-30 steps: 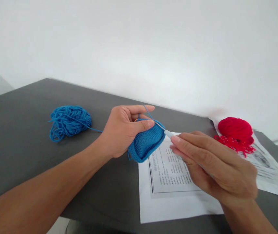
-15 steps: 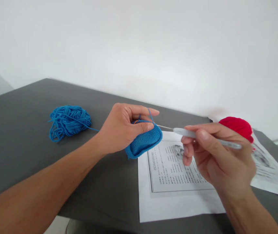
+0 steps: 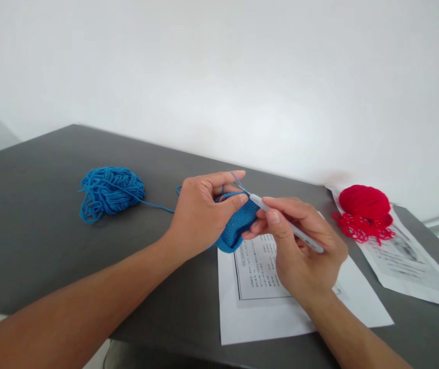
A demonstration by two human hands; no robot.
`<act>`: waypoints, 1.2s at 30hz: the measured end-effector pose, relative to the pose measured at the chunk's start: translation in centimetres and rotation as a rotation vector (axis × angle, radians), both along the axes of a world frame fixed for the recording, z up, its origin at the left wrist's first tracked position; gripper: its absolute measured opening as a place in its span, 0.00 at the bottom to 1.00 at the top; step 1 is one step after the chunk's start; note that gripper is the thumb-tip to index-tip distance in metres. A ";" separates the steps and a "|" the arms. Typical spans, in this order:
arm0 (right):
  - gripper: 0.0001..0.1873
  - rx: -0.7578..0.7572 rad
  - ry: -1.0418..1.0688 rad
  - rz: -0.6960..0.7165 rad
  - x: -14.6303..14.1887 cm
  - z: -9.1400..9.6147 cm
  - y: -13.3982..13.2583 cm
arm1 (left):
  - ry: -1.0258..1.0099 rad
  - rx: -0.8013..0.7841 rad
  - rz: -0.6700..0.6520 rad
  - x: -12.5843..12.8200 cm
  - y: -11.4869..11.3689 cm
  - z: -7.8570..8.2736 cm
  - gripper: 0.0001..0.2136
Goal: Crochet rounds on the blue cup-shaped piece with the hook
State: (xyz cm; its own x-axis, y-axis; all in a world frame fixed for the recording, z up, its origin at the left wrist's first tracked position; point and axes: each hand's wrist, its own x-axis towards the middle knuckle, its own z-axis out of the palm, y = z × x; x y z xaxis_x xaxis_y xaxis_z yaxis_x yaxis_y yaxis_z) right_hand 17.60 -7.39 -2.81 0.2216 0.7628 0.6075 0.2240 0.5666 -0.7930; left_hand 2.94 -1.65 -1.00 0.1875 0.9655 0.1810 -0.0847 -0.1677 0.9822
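My left hand (image 3: pixel 207 215) pinches the top edge of a blue crochet piece (image 3: pixel 238 225), with blue yarn looped over its raised index finger. A small bit of orange shows at the piece's edge near the thumb. In my right hand (image 3: pixel 307 241) is a crochet hook (image 3: pixel 300 234) with a pale grey handle, held like a pen. Its metal tip meets the yarn and the edge of the piece beside my left thumb. From my left hand a strand runs leftward to a loose blue yarn skein (image 3: pixel 112 192) on the table.
Beneath my hands lies a printed sheet (image 3: pixel 250 318) on the dark grey table (image 3: pixel 50 246). To the right, a red yarn ball (image 3: pixel 363 202) and a red lacy tangle (image 3: pixel 363 228) rest on a second sheet (image 3: pixel 412 271). A white wall stands behind.
My right hand has moved left with the hook, bringing its handle close to the crochet piece. My left hand has shifted slightly right with the piece. The red yarn is now uncovered.
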 end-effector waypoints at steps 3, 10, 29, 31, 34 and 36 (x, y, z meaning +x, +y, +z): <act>0.10 0.043 -0.083 -0.037 0.0 -0.1 -0.1 | -0.003 -0.029 0.028 0.2 -0.2 0.0 0.22; 0.17 0.161 -0.249 -0.086 0.1 -0.9 -0.2 | -0.246 -0.186 0.010 0.6 -0.4 -0.2 0.24; 0.22 0.159 -0.313 0.160 3.8 1.0 0.3 | -0.349 -0.442 -0.331 -1.4 1.4 1.0 0.14; 0.21 0.131 -0.309 0.181 4.3 1.1 0.3 | -0.323 -0.465 -0.347 -1.6 1.5 1.0 0.13; 0.20 0.110 -0.307 0.188 4.9 1.3 0.1 | -0.296 -0.474 -0.359 -1.8 1.8 1.1 0.12; 0.19 0.100 -0.302 0.193 5.2 1.4 0.0 | -0.281 -0.471 -0.358 -1.9 1.9 1.2 0.11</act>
State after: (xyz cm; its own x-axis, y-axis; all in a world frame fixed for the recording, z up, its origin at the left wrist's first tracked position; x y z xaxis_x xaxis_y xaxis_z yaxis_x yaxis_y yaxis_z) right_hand 22.80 -7.38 -1.36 -0.1210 0.7067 0.6971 0.3209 0.6924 -0.6462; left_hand 1.06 0.25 0.17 0.5190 0.8403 -0.1568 -0.3199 0.3611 0.8759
